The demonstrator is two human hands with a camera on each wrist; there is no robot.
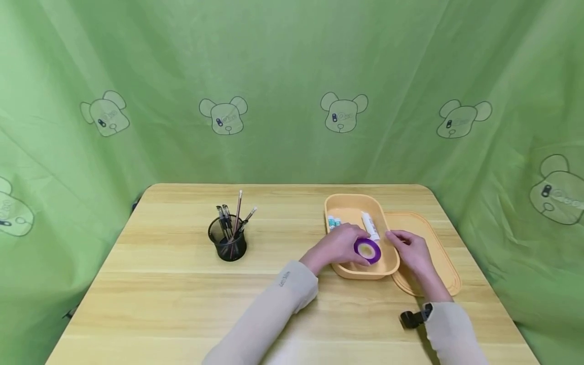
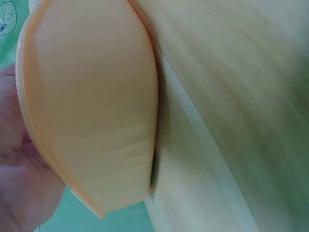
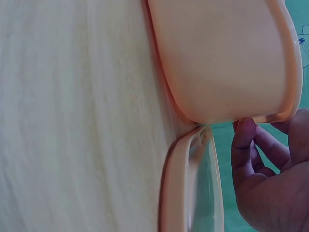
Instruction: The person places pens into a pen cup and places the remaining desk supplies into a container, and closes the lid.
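An orange plastic box (image 1: 351,201) stands uncovered on the right part of the table. My left hand (image 1: 342,244) reaches over its near left rim and grips a purple roll of tape (image 1: 368,251) low inside it. In the left wrist view the box wall (image 2: 96,96) hides the fingers and the tape. With its fingertips at the box's right rim, my right hand (image 1: 412,252) pinches the edge; in the right wrist view, thumb and fingers of this hand (image 3: 270,174) meet at the rim. A white tube (image 1: 370,226) and small teal-and-white items (image 1: 334,222) lie in the box.
The orange lid (image 1: 438,253) lies flat right of the box, partly under the right hand. Left of centre stands a black mesh pen holder (image 1: 230,251) with several pens and pencils. A green curtain (image 1: 292,61) hangs behind the wooden table (image 1: 173,289).
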